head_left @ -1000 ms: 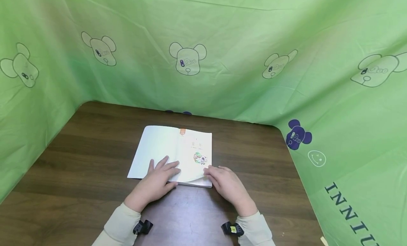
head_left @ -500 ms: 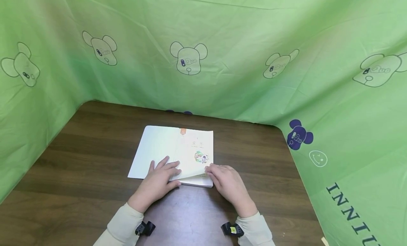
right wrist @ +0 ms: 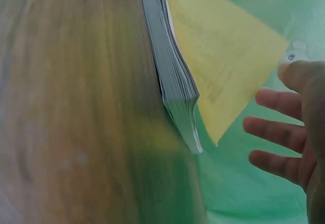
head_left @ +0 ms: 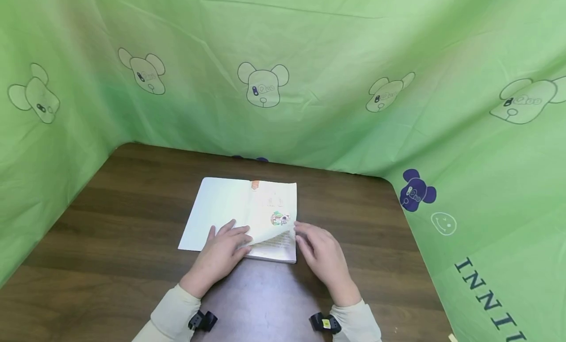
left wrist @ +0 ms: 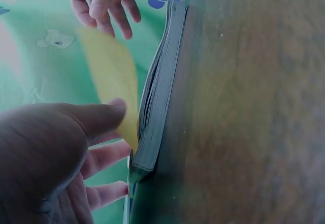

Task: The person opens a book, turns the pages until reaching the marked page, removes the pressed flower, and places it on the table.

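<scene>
An open book [head_left: 221, 197] lies on the table, its blank left side flat. Its right-hand page [head_left: 263, 199] bears a small round colored picture, and the near corner is lifted so printed text shows beneath. My left hand [head_left: 218, 253] rests with spread fingers on the left side near the spine, its thumb by the near edge. At the right edge, my right hand [head_left: 325, 253] is beside the lifted page with fingers fairly straight. In the right wrist view that page [right wrist: 228, 51] stands up, looking yellowish; whether a fingertip touches it I cannot tell.
The dark wooden table [head_left: 132, 199] extends around the book. A green cloth [head_left: 309, 130] with bear-head prints hangs behind and at both sides. Black devices [head_left: 202, 321] are strapped at both wrists.
The right hand has moved slightly away from the spine and its fingers have come off their pinch on the page corner. The page has lifted higher, uncovering more text. The left hand stays put.
</scene>
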### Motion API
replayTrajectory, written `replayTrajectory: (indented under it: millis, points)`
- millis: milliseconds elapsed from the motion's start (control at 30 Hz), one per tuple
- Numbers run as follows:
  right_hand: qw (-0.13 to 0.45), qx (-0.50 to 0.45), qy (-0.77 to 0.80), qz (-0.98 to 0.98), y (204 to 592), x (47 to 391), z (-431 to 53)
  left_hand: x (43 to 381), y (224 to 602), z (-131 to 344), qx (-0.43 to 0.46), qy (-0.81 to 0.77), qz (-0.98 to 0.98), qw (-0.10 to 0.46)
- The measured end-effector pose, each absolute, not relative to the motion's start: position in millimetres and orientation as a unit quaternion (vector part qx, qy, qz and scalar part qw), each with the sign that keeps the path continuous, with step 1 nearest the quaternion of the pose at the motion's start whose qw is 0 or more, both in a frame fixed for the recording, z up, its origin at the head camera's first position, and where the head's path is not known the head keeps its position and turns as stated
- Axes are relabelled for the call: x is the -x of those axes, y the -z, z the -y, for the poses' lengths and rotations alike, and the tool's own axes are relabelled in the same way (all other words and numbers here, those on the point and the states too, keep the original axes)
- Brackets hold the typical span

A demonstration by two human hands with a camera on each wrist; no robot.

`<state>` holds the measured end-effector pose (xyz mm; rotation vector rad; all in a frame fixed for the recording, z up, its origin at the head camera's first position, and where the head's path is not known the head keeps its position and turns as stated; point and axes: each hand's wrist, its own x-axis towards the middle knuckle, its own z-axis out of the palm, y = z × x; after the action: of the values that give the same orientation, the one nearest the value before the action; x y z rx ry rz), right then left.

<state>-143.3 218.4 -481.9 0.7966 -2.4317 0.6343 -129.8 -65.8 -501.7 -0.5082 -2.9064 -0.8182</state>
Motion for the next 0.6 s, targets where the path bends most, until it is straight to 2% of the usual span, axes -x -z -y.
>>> replayTrajectory:
  millis: [300,600]
  points:
    - [0.206,-0.263,-0.236,0.912,485,142,-221,132,498,71,0.143,0.29,0.941,0.095]
    - [0.13,-0.305,-0.217,0.918,489,144,-221,139,496,83,0.128,0.31,0.913,0.232]
